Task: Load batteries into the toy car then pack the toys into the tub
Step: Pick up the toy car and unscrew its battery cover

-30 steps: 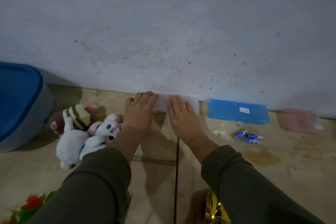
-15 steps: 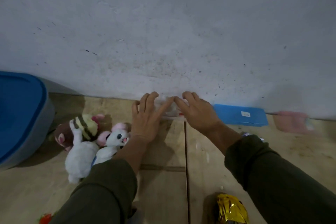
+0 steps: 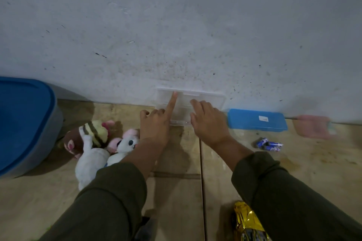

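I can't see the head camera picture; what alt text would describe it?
Two hands work at a clear plastic box against a grey wall: the left hand points its index finger at the raised lid, the right hand rests on the box. Plush toys, a blue-lidded tub and batteries lie nearby.

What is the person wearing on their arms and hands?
Both arms wear long, loose dark olive-green sleeves, the left sleeve and the right sleeve, ending above the wrists. The left hand and right hand are bare: no gloves, rings or watch show.
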